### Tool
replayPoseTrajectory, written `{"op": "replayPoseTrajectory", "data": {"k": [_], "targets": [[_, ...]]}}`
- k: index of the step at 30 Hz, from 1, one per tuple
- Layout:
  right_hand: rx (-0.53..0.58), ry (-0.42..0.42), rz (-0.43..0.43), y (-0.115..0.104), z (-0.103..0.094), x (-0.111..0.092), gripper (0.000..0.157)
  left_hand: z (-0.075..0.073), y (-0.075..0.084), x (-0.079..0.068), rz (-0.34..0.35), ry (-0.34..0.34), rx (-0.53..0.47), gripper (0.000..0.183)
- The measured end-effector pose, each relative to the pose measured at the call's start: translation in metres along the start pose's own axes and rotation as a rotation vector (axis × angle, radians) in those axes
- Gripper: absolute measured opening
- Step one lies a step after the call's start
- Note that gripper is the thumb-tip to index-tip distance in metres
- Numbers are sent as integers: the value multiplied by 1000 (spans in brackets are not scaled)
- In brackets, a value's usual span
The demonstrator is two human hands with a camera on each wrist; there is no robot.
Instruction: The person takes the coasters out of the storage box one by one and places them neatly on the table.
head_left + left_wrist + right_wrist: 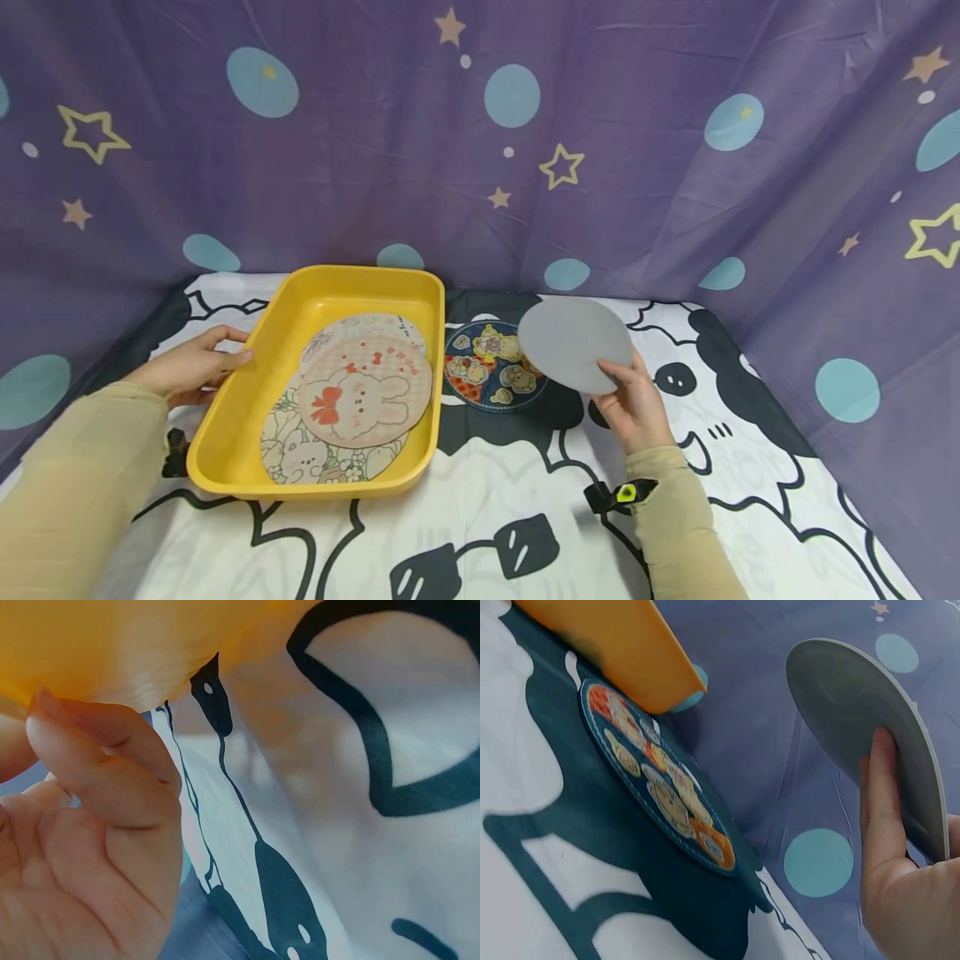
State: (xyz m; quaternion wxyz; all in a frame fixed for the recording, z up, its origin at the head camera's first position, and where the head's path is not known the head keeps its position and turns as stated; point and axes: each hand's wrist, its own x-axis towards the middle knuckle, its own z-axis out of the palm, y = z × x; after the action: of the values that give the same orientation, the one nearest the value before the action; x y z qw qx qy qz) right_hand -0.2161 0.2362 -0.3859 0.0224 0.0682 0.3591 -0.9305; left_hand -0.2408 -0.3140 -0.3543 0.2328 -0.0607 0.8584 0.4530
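My left hand [197,363] grips the left side of a yellow tray [438,375], its thumb on the rim and its fingers along the outer wall. In the left wrist view those fingers bend up against the tray's wall. Several round printed mats overlap inside the tray, with a pink rabbit mat [366,392] on top. A plain grey round mat [573,343] is pinched at its edge by my right hand [637,404], raised above the table and tilted. Behind and left of it, a dark blue round mat [491,375] with cartoon bears lies flat beside the tray, partly covered in the head view.
A black-and-white cartoon cloth [480,517] covers the table. Behind it hangs a purple curtain [420,167] with stars and blue dots, close to the tray's far end. A strapped black device [622,494] sits on my right wrist.
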Motion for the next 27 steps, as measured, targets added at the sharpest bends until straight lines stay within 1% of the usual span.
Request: {"op": "replayPoseTrajectory", "data": {"k": [3, 14, 21, 27], "targets": [[7, 9, 11, -2, -4, 1, 62, 0, 0, 0, -2, -5, -1, 64], [-107, 29, 16, -12, -11, 2, 63, 1, 0, 0, 0, -8, -5, 64], [-109, 15, 3, -20, -17, 2, 57, 0, 1, 0, -8, -1, 8, 65], [-165, 30, 11, -25, -18, 3, 62, 0, 2, -1, -5, -4, 10, 66]]}}
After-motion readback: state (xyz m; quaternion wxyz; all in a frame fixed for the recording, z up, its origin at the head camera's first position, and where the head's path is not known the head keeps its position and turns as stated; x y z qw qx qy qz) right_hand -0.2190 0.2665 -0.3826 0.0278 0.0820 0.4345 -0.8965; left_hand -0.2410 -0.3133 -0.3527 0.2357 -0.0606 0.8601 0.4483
